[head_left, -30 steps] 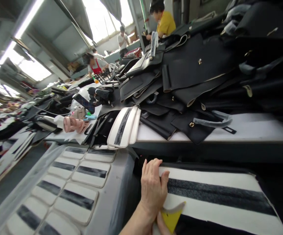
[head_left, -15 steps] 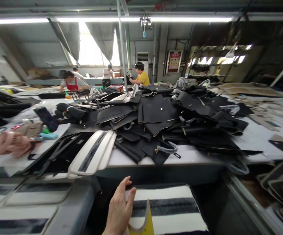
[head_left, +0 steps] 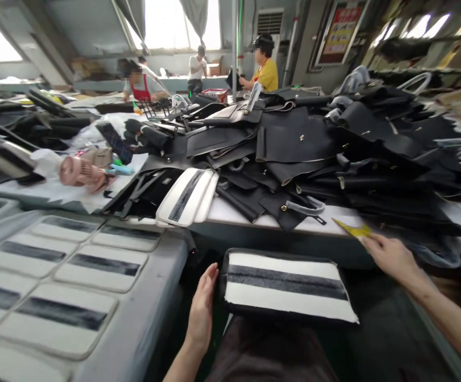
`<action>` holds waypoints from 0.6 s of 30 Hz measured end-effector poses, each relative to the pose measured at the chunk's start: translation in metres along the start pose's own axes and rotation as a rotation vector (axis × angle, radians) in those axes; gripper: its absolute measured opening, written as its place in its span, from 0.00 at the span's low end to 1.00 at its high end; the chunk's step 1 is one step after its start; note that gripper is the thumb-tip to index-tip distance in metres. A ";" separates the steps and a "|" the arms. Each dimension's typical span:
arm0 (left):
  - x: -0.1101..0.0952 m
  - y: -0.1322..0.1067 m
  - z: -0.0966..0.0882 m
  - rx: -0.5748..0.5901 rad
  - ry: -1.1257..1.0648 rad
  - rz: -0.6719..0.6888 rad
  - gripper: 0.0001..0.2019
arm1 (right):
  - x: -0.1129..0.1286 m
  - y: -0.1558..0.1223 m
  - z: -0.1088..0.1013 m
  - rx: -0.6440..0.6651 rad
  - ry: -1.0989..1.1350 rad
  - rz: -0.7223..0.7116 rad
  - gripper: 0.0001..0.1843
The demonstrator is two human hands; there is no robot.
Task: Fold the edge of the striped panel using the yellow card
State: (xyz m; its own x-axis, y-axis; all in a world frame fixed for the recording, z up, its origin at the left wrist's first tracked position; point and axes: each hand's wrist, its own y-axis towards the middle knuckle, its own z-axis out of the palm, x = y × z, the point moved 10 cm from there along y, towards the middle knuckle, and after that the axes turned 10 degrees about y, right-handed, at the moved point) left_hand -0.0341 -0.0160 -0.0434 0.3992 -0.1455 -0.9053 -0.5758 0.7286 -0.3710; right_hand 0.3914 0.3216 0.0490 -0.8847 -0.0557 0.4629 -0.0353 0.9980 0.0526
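A white panel with a dark stripe (head_left: 286,286) lies flat in front of me, on top of a dark stack. My left hand (head_left: 202,313) rests open against the panel's left edge, fingers straight. My right hand (head_left: 390,255) is out to the right, above the table edge, pinching a thin yellow scraper (head_left: 352,228) that points left. A big heap of black leather bag pieces (head_left: 314,148) covers the table beyond.
Several white striped panels (head_left: 71,265) lie in rows on a grey surface to my left. Two more panels (head_left: 186,196) lean on the table edge. A pink fan (head_left: 79,172) sits at the left. Three people work at far tables (head_left: 264,66).
The view swung and dropped back toward the bench. My right hand moved from beside the left hand out to the right with the yellow scraper. The left hand slid to the panel's left edge.
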 end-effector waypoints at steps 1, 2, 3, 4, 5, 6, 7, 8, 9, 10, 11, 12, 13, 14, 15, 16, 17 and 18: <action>0.003 -0.007 0.001 0.015 0.019 -0.007 0.25 | 0.001 0.011 0.008 0.001 -0.033 -0.005 0.24; 0.004 -0.013 0.002 0.030 0.037 -0.011 0.25 | 0.002 0.021 0.015 0.000 -0.059 -0.006 0.24; 0.006 -0.018 0.004 0.041 0.053 -0.012 0.25 | 0.004 0.030 0.022 -0.005 -0.083 -0.005 0.24; 0.006 -0.022 0.006 0.047 0.065 -0.010 0.25 | 0.007 0.038 0.028 -0.011 -0.103 0.001 0.24; 0.006 -0.025 0.008 0.049 0.070 -0.008 0.25 | 0.009 0.046 0.034 -0.016 -0.120 0.011 0.24; 0.006 -0.026 0.010 0.049 0.069 -0.007 0.25 | 0.011 0.052 0.038 -0.022 -0.134 0.023 0.25; 0.007 -0.027 0.011 0.049 0.063 -0.007 0.25 | 0.013 0.058 0.042 -0.025 -0.146 0.035 0.25; 0.007 -0.027 0.012 0.049 0.054 -0.008 0.25 | 0.015 0.063 0.045 -0.028 -0.158 0.046 0.26; 0.006 -0.026 0.013 0.050 0.045 -0.010 0.25 | 0.017 0.067 0.047 -0.030 -0.171 0.056 0.26; 0.006 -0.026 0.013 0.050 0.036 -0.013 0.25 | 0.020 0.071 0.049 -0.030 -0.184 0.062 0.27; 0.006 -0.025 0.013 0.046 0.027 -0.017 0.25 | 0.023 0.073 0.051 -0.026 -0.197 0.063 0.27; 0.005 -0.025 0.012 0.038 0.018 -0.022 0.26 | 0.027 0.075 0.052 -0.019 -0.209 0.059 0.27; 0.005 -0.024 0.012 0.033 0.009 -0.030 0.26 | 0.032 0.076 0.053 -0.008 -0.221 0.051 0.27; 0.005 -0.024 0.012 0.029 -0.001 -0.039 0.27 | 0.036 0.076 0.053 0.000 -0.233 0.043 0.27; 0.006 -0.024 0.012 0.030 -0.008 -0.051 0.28 | 0.041 0.077 0.053 0.007 -0.247 0.035 0.27; 0.008 -0.025 0.013 0.032 -0.006 -0.062 0.29 | 0.045 0.076 0.052 0.009 -0.262 0.030 0.26; 0.010 -0.025 0.013 0.028 0.007 -0.070 0.30 | 0.049 0.075 0.051 0.008 -0.280 0.026 0.26; 0.011 -0.026 0.012 0.015 0.032 -0.072 0.30 | 0.053 0.074 0.049 0.000 -0.299 0.025 0.25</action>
State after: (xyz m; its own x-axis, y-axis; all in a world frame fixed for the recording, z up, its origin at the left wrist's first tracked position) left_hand -0.0059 -0.0280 -0.0415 0.4157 -0.2191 -0.8827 -0.5358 0.7252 -0.4324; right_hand 0.3194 0.3939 0.0334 -0.9829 -0.0196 0.1829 -0.0116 0.9989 0.0448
